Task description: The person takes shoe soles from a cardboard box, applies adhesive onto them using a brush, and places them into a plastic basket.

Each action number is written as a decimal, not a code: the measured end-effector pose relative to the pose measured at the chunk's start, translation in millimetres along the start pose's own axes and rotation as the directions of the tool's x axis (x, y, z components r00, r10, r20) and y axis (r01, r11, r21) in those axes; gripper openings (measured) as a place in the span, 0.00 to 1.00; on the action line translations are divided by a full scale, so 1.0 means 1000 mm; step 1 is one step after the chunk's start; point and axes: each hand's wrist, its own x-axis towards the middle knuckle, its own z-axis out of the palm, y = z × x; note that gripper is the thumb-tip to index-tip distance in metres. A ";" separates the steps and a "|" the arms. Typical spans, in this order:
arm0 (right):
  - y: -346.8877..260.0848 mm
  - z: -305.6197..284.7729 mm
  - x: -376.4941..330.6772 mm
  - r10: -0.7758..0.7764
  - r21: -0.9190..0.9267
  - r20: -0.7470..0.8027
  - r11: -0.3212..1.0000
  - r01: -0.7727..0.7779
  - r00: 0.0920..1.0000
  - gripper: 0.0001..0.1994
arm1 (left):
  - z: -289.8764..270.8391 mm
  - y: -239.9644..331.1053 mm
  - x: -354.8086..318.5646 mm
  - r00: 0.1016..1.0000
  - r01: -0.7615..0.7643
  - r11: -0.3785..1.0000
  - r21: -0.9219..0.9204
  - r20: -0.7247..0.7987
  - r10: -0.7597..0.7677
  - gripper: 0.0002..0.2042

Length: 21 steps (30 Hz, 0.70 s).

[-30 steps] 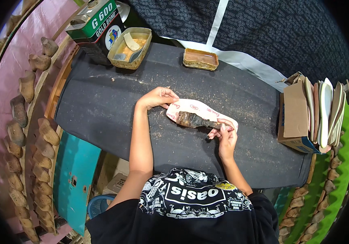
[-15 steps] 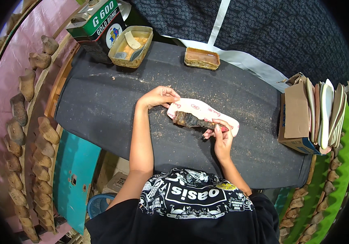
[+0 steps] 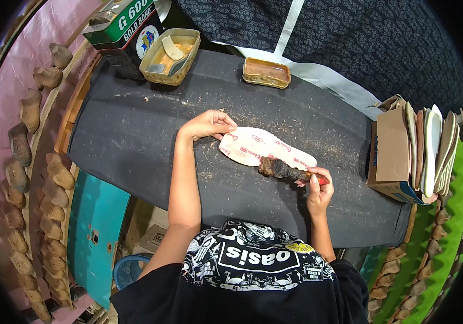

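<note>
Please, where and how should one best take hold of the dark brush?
Probably by the narrow handle, red at its end, coming from the right with thumb and fingers, as the right hand holds it now. The dark brush has its broad, crusted-looking end to the left, over the near edge of the pale insole, while the handle points right, away from it.

I hold the left hand pinched, wrist bent behind its fingers; my right hand grips, forearm trailing back from its fingers.
</note>
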 end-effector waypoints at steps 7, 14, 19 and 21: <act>-0.003 0.029 0.008 0.021 0.220 -0.022 0.975 -0.016 1.000 0.09 | -0.001 -0.002 0.002 1.000 0.003 1.000 -0.003 0.012 -0.003 0.11; 0.008 0.053 0.015 0.095 0.286 0.087 0.951 -0.116 0.992 0.09 | 0.000 -0.001 0.002 1.000 -0.016 1.000 -0.018 0.025 0.016 0.10; 0.014 0.036 0.013 0.105 0.208 0.111 0.970 -0.126 0.988 0.09 | -0.001 -0.002 0.003 0.999 -0.019 1.000 -0.009 0.032 0.019 0.11; 0.011 0.022 0.012 0.099 0.183 0.064 0.977 -0.109 0.993 0.11 | -0.001 -0.003 0.002 0.999 -0.027 1.000 -0.015 0.040 0.028 0.11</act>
